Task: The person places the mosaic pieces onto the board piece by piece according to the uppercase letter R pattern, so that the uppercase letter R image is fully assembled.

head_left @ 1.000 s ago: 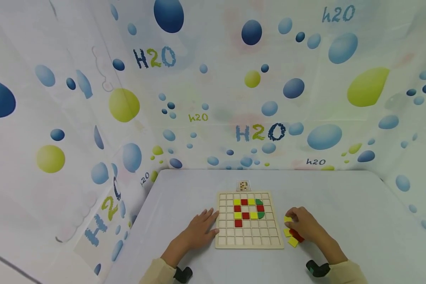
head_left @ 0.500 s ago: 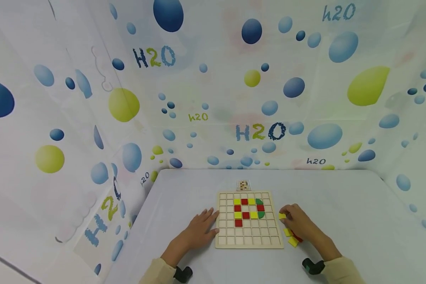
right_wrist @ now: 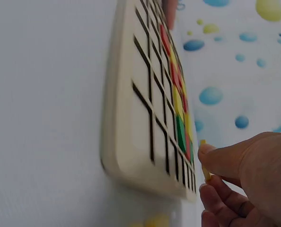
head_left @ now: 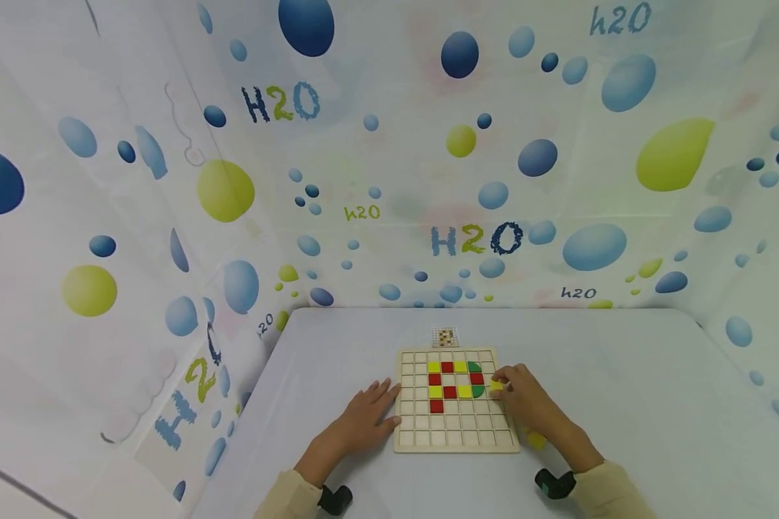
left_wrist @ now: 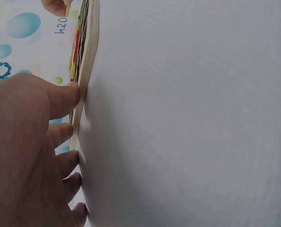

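Observation:
A square wooden grid board lies on the table with red, yellow and green tiles set in some cells. My left hand rests flat at its left edge; in the left wrist view the thumb and fingertips touch the board's side. Above the board's right side, my right hand pinches a yellow square tile between thumb and fingers. The right wrist view shows this yellow tile edge-on, just off the board's face. The tiles in the grid form a ring with a red tile below its left corner.
Behind the board lies a small printed pattern card. A loose yellow tile shows under the right forearm, which hides the other loose tiles. A bubble-patterned curtain stands behind and beside the white table.
My right hand has picked up a yellow tile from the loose pile at the right and carried it left over the board's right edge. My left hand has stayed at the board.

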`<state>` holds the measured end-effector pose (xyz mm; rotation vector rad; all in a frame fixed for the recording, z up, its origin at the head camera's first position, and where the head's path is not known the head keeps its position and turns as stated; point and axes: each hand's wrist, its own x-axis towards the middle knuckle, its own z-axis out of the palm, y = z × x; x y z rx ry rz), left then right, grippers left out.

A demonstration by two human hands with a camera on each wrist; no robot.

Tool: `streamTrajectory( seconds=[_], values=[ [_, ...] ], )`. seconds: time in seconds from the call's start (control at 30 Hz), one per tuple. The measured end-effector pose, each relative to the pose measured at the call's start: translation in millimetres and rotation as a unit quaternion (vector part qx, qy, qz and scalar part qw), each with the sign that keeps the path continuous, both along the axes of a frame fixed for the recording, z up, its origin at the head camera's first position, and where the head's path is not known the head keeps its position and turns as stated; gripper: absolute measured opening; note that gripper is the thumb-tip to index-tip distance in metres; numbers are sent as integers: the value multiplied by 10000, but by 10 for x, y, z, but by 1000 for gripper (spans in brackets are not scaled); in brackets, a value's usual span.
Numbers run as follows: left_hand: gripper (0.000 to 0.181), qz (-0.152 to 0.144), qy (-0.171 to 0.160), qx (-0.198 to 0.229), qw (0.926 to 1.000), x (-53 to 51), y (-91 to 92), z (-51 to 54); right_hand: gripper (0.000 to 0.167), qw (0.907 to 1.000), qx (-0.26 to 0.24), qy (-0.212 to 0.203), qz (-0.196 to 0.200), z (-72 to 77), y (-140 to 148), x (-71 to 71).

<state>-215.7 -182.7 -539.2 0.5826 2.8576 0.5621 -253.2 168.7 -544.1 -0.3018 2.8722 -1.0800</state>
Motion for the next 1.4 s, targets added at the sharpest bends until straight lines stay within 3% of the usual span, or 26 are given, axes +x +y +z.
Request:
streamTrajectory(
  seconds=[0.33,0.7,0.9,1.13,1.3,1.4],
  values=[
    [67,-75,30,41,10000,-14,-14,15,22,9962,134,732,456,-39,-563,185],
    [67,-84,92,50,9999,9,0,11,13,9880,528,1178,854,-38,-749,247],
    [67,-47,56,38,10000,22,13,33,18,9905,491,1012,786,-19,-754,248],
    [68,-46,42,-28,10000,7,8,13,11,9895,525,1020,881,1,-718,258],
    [67,-79,33,-18,10000,-5,4,6,12,9916,556,924,710,36,-596,285],
    [67,-84,48,-17,10000,-4,5,3,18,9953,543,628,489,81,-438,302]
  ],
)
